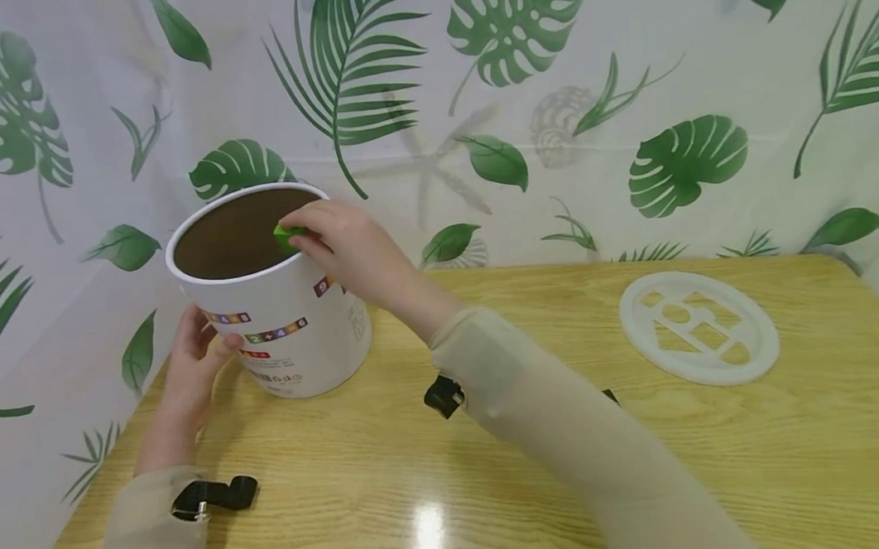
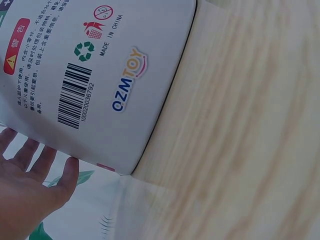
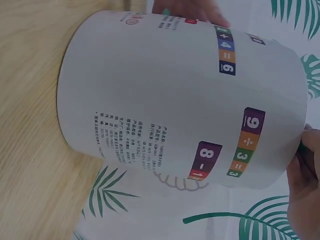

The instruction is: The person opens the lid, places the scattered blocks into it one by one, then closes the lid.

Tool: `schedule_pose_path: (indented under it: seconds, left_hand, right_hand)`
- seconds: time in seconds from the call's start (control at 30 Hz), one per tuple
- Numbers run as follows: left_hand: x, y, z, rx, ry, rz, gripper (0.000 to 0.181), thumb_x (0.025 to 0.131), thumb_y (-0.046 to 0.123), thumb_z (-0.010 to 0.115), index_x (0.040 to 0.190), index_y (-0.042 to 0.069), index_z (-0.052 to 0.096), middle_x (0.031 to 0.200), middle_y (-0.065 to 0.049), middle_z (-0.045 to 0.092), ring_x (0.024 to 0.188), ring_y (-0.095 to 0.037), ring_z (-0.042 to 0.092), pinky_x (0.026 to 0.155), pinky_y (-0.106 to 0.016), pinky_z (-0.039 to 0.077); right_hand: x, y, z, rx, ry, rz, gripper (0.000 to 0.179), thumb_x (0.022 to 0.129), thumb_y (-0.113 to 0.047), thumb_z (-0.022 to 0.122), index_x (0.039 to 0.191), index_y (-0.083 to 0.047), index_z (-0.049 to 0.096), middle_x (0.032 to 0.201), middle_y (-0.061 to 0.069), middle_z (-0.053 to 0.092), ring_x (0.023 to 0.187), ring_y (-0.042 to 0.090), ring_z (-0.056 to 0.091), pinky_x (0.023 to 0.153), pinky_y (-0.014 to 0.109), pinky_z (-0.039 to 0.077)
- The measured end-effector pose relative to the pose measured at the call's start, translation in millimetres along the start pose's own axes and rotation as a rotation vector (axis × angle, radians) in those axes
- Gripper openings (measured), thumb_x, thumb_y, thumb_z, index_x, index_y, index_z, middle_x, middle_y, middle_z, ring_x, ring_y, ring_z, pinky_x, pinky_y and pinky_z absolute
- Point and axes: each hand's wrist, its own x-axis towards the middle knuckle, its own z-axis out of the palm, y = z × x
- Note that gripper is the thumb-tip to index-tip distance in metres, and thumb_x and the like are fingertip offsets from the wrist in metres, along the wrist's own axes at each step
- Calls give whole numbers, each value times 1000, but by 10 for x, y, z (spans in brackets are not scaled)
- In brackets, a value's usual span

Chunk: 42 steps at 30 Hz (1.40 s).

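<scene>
A white toy bucket [image 1: 309, 348] with printed sums stands on the table at the left, its top uncovered. At its rim my right hand [image 1: 356, 250] pinches a small green block [image 1: 286, 235] between thumb and fingers, just over the opening. My left hand [image 1: 193, 358] rests against the bucket's left side, fingers spread along the wall. In the left wrist view the left hand [image 2: 37, 180] touches the bucket [image 2: 100, 90] beside its barcode. The right wrist view shows the right hand [image 3: 305, 180] at the rim; the block is mostly hidden there. The bucket's inner floor is out of sight.
A round white lid [image 1: 640, 334] with cut-out shapes lies flat on the right of the wooden table [image 1: 509, 470]. A leaf-patterned cloth [image 1: 414, 77] hangs behind and to the left. Black camera straps [image 1: 212, 495] sit on both wrists.
</scene>
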Motion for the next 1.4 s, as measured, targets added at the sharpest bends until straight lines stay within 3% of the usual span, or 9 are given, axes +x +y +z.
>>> schedule_pose_path:
  seconds: [0.4,0.67,1.4]
  left_hand:
    - [-18,-12,-14,-5,-2,-5,71,93,24,63,151,27,22,152,-8,22,138,-27,18,113,-54,12]
    - [-12,-19,-13,-4,-6,2,69,94,23,62,151,26,23,150,-7,24,137,-27,18,113,-54,12]
    - [-7,2,10,-7,-9,12,69,93,25,63,151,26,24,150,-8,24,137,-28,19,113,-53,12]
  right_hand:
    - [42,3,-3,99,-62,139,30,94,-17,63,122,-7,64,116,2,65,105,10,59,86,12,44]
    - [22,15,0,162,-32,155,29,93,-17,63,121,-7,64,115,3,65,101,12,61,84,14,46]
    - [7,25,-20,184,-17,155,30,92,-15,65,120,-6,64,117,5,64,101,11,61,85,12,45]
